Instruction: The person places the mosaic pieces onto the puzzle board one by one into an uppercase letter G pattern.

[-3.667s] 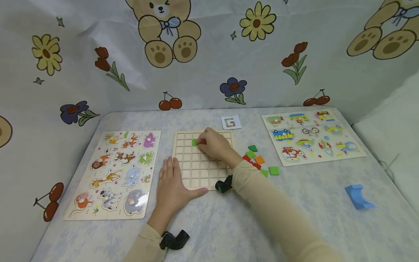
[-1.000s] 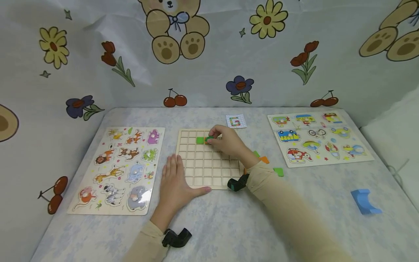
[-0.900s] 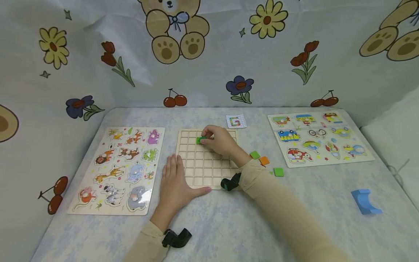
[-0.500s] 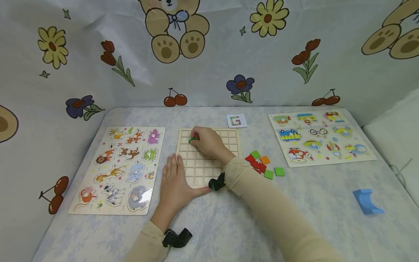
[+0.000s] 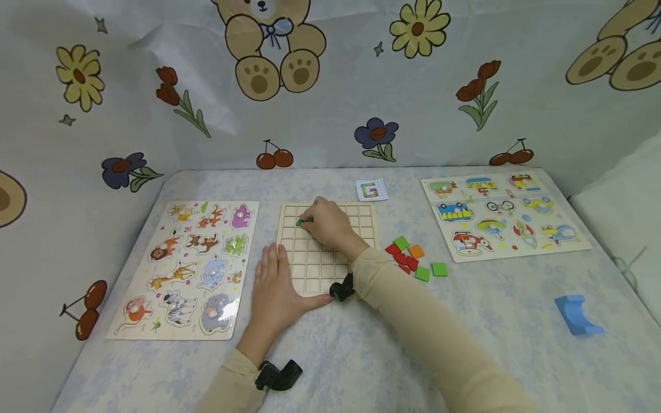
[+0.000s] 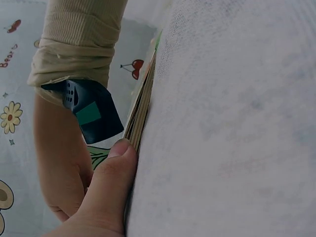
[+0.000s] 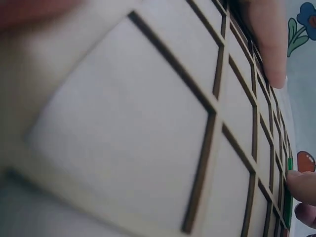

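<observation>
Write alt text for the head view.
A right hand presses a green tile into a wooden grid board, while the left hand lies flat at the board's near left corner. Loose tiles lie to the right, and picture puzzles sit on both sides.

Our right hand [image 5: 327, 225] covers most of the small green square tile [image 5: 299, 221] and several cells of the pale wooden grid board [image 5: 310, 269]. In our right wrist view the near cells blur, and the frame edge cuts our fingertips [image 7: 302, 183].
</observation>
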A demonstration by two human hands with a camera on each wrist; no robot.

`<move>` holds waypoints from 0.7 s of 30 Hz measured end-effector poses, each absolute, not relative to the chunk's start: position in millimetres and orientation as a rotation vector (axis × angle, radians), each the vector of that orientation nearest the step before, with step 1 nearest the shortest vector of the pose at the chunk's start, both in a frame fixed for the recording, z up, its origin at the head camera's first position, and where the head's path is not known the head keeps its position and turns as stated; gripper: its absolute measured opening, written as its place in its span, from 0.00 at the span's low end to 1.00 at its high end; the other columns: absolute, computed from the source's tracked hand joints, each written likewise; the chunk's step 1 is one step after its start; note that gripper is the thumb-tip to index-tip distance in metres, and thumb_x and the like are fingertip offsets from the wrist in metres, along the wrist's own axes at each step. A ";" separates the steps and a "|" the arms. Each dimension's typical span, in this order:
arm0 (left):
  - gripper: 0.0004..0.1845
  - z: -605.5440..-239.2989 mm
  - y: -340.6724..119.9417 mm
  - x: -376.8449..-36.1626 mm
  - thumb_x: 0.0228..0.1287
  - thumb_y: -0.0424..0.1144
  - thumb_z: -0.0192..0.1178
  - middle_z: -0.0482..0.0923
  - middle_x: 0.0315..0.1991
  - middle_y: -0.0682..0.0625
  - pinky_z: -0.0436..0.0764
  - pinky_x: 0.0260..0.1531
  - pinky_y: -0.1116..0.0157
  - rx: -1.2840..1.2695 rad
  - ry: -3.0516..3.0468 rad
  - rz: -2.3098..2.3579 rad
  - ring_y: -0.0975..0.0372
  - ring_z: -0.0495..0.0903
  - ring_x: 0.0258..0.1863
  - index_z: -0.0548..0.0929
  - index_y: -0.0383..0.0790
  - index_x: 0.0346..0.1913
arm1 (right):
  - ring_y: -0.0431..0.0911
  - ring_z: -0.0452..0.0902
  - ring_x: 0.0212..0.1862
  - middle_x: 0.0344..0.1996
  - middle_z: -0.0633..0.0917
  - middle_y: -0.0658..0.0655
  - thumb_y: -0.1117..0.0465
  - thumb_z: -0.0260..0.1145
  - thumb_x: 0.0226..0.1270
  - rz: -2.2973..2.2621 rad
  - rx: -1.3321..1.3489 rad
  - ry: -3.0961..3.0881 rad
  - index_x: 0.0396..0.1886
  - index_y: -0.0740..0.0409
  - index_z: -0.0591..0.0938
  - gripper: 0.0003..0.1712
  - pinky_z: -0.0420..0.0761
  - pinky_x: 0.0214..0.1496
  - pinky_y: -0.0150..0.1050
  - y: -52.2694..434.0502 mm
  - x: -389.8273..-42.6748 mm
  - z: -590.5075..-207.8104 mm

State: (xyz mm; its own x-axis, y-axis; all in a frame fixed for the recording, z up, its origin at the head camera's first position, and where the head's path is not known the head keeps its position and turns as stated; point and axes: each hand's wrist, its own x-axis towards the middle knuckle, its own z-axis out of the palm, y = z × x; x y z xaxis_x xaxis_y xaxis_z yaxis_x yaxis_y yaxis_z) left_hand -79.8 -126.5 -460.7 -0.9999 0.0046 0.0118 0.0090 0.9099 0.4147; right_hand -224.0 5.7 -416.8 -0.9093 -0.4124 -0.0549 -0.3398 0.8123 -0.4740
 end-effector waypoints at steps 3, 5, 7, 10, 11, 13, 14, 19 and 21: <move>0.82 -461.3 -126.1 -79.5 0.30 0.87 0.59 0.38 0.80 0.35 0.46 0.78 0.45 -0.005 -3.053 -0.662 0.47 0.36 0.81 0.42 0.31 0.78 | 0.44 0.78 0.42 0.46 0.81 0.49 0.53 0.67 0.70 -0.699 -0.630 2.830 0.51 0.46 0.88 0.13 0.81 0.40 0.37 10.3 -219.6 -412.1; 0.82 -461.7 -126.1 -79.6 0.30 0.88 0.58 0.38 0.80 0.35 0.46 0.78 0.44 -0.004 -3.048 -0.657 0.46 0.36 0.81 0.43 0.30 0.78 | 0.43 0.77 0.40 0.44 0.81 0.49 0.54 0.67 0.69 -0.725 -0.653 2.833 0.51 0.47 0.88 0.13 0.79 0.38 0.37 15.2 -215.7 -408.4; 0.82 -461.8 -126.4 -79.9 0.29 0.89 0.56 0.38 0.80 0.35 0.46 0.78 0.44 -0.004 -3.047 -0.648 0.46 0.36 0.81 0.43 0.30 0.78 | 0.43 0.75 0.38 0.41 0.80 0.49 0.54 0.66 0.69 -0.762 -0.666 2.834 0.52 0.48 0.86 0.14 0.77 0.36 0.37 21.7 -211.6 -405.3; 0.82 -461.1 -126.5 -80.5 0.30 0.89 0.56 0.38 0.80 0.35 0.45 0.78 0.44 -0.004 -3.054 -0.643 0.46 0.35 0.81 0.43 0.30 0.78 | 0.44 0.76 0.38 0.40 0.80 0.50 0.54 0.66 0.69 -0.809 -0.676 2.825 0.54 0.49 0.84 0.16 0.78 0.39 0.39 35.9 -205.8 -401.2; 0.82 -460.7 -126.5 -80.6 0.30 0.89 0.57 0.37 0.80 0.35 0.45 0.78 0.44 -0.003 -3.057 -0.645 0.46 0.35 0.81 0.42 0.30 0.78 | 0.44 0.76 0.39 0.40 0.80 0.50 0.54 0.65 0.70 -0.822 -0.680 2.817 0.55 0.50 0.84 0.16 0.78 0.40 0.39 41.5 -203.7 -400.0; 0.82 -459.9 -126.4 -80.6 0.30 0.88 0.58 0.37 0.80 0.36 0.44 0.78 0.44 0.002 -3.065 -0.653 0.47 0.35 0.81 0.42 0.30 0.78 | 0.45 0.76 0.39 0.42 0.80 0.50 0.54 0.65 0.70 -0.831 -0.683 2.804 0.56 0.50 0.83 0.17 0.79 0.41 0.40 54.7 -199.6 -397.7; 0.82 -459.7 -126.3 -80.5 0.30 0.88 0.58 0.36 0.81 0.36 0.44 0.78 0.45 0.005 -3.068 -0.658 0.47 0.34 0.81 0.41 0.31 0.79 | 0.45 0.76 0.39 0.43 0.81 0.50 0.53 0.64 0.71 -0.840 -0.675 2.795 0.57 0.51 0.83 0.18 0.79 0.41 0.41 62.0 -197.4 -396.2; 0.82 -459.0 -125.7 -79.9 0.30 0.87 0.60 0.35 0.81 0.36 0.43 0.78 0.45 0.011 -3.074 -0.676 0.47 0.34 0.81 0.41 0.31 0.79 | 0.47 0.74 0.36 0.45 0.80 0.52 0.52 0.63 0.72 -0.832 -0.596 2.788 0.60 0.50 0.81 0.20 0.75 0.37 0.40 103.3 -186.9 -389.7; 0.82 -459.4 -125.4 -79.8 0.30 0.87 0.60 0.35 0.81 0.36 0.43 0.78 0.45 0.011 -3.074 -0.679 0.47 0.33 0.81 0.41 0.31 0.79 | 0.47 0.73 0.36 0.45 0.80 0.52 0.52 0.63 0.71 -0.798 -0.560 2.794 0.60 0.50 0.80 0.20 0.74 0.37 0.40 121.1 -184.0 -388.6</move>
